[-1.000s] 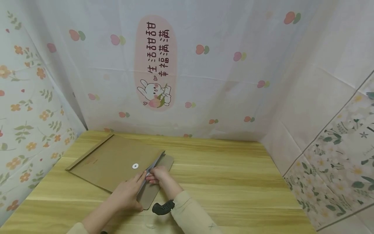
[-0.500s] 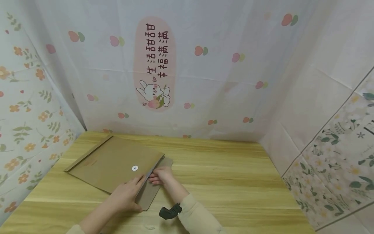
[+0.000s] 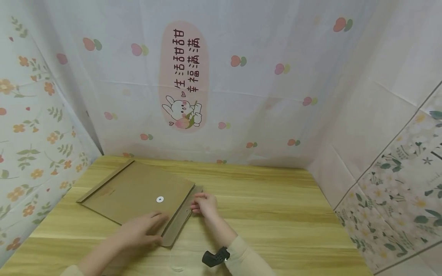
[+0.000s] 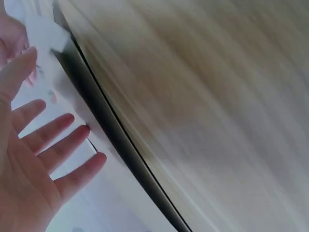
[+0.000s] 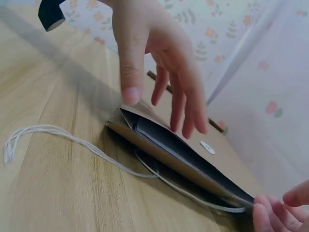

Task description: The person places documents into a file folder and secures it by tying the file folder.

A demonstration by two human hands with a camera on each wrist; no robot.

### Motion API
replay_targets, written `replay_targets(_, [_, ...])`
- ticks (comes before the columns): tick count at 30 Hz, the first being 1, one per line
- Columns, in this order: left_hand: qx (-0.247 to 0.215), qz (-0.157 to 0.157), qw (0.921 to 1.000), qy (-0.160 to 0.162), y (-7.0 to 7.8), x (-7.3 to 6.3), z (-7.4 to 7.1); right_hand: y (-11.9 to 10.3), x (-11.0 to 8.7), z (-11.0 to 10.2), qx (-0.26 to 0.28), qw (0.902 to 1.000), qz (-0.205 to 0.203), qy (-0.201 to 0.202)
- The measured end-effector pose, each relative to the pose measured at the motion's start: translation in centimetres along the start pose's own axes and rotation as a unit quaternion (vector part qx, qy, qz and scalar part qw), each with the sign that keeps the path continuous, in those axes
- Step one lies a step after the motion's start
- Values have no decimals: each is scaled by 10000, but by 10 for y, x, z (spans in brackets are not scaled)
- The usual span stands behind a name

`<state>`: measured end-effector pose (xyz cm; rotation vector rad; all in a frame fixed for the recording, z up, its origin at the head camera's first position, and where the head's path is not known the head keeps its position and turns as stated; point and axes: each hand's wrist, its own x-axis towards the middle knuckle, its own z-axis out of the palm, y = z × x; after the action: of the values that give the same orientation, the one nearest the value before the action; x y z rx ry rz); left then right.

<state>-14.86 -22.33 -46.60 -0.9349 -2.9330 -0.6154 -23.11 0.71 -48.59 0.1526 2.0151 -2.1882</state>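
Observation:
A brown kraft document envelope (image 3: 138, 191) with a white button (image 3: 160, 199) lies flat on the wooden table. Its flap (image 3: 176, 226) extends to the right, and the right wrist view shows the dark mouth parted. My left hand (image 3: 139, 230) hovers over the envelope's near corner, fingers spread and holding nothing; the left wrist view shows the same hand (image 4: 43, 164) beside the envelope's edge (image 4: 111, 125). At the flap's outer edge is my right hand (image 3: 206, 206), its fingers loosely bent with the tips at the edge, thumb apart from them (image 5: 277, 212).
A thin white string (image 5: 72, 137) trails from the flap onto the table (image 3: 276, 214). A black wrist device (image 3: 215, 257) sits at the right sleeve. Printed curtains (image 3: 259, 96) stand behind the table and at both sides.
My right hand has withdrawn from the envelope's mouth and moved right to the flap's outer edge. The left hand has lifted off the envelope and drawn back left.

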Motion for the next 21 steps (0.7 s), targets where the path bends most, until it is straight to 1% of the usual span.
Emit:
replay_targets(2, [-81, -81, 9999, 14, -6, -1, -4, 0, -1, -4, 144, 9998, -32, 166])
replay_targets(4, [-142, -175, 9997, 76, -12, -3, -8, 0, -3, -7, 169, 9995, -56, 274])
replay_targets(8, [-380, -557, 9970, 371, -29, -5, -19, -1, -9, -11, 9, 9997, 3, 229])
replay_targets(9, [-437, -658, 9958, 465, -33, -6, -22, -2, -11, -11, 0, 9999, 30, 125])
replay_targets(11, [-480, -920, 9923, 672, -44, -7, -28, -3, -16, -12, 169, 9997, 140, -130])
replay_targets(13, [-465, -1131, 9892, 809, -57, -9, -35, -4, -21, -13, 437, 9977, 279, -442])
replay_targets(15, [-367, -1369, 9855, 932, -69, -11, -41, -4, -25, -13, 824, 9924, 459, -785])
replay_targets(19, [-251, -1871, 9770, 989, -96, -19, -54, -4, -33, -12, 1335, 9807, 751, -1219])
replay_targets(21, [-327, -2121, 9720, 961, -107, -24, -59, -3, -35, -12, 1537, 9752, 884, -1326])
